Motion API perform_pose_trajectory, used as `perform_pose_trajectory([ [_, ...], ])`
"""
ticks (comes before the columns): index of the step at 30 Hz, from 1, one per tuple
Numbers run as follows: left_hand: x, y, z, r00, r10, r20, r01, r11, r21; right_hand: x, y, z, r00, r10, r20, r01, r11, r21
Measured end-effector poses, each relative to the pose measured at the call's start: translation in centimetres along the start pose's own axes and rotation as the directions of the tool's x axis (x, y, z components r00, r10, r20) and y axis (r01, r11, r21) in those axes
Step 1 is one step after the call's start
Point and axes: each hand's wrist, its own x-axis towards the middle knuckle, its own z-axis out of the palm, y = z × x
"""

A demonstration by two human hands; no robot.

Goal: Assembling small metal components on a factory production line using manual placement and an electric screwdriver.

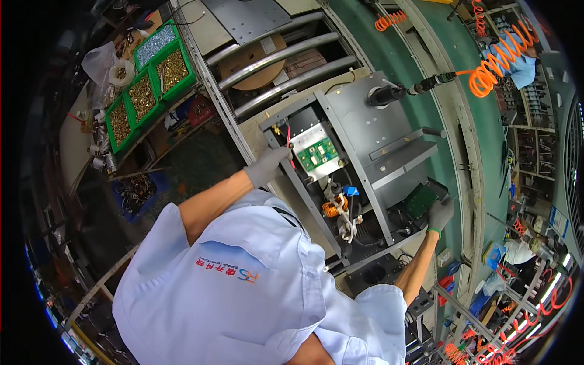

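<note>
A grey metal chassis lies in front of me, its inner bay open. Inside sit a green circuit board on a silver plate and an orange copper coil among cables. My left hand, in a grey glove, is at the left rail with its fingers closed around a thin red wire; the fingertips are partly hidden. On the far right, my gloved right hand grips the edge of a small dark unit with a green board, tilted beside the chassis. Its thumb is hard to see.
Green bins of brass and silver fasteners stand at the upper left. Metal rollers run beyond the chassis. A black air tool on a coiled orange hose rests over the chassis's far end. Shelves line the right.
</note>
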Motion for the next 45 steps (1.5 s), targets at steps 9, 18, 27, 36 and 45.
perform_pose_trajectory([
  [9,11.1,-2.9,-3.7,0.95,-0.026,0.311,0.045,0.997,-0.055,-7.2,-5.6,-8.4,0.901,0.085,-0.426,-0.058,0.995,0.075],
  [18,6.7,-4.4,-3.5,0.984,-0.171,-0.046,0.177,0.95,0.259,-18.0,-7.1,-8.6,0.816,0.273,-0.509,-0.18,0.958,0.225],
  [27,10.0,-9.6,-5.3,0.868,-0.451,0.208,0.401,0.883,0.245,-25.9,-6.5,-8.4,0.776,0.114,-0.621,0.083,0.957,0.279],
  [36,11.8,-5.7,-12.1,0.838,-0.511,0.193,0.349,0.773,0.53,-28.0,-4.7,-8.5,0.843,0.161,-0.513,-0.014,0.96,0.278],
  [45,14.1,-14.8,2.2,0.812,-0.564,0.149,0.192,0.499,0.845,-26.0,-3.0,-6.7,0.789,0.136,-0.599,0.032,0.965,0.261],
])
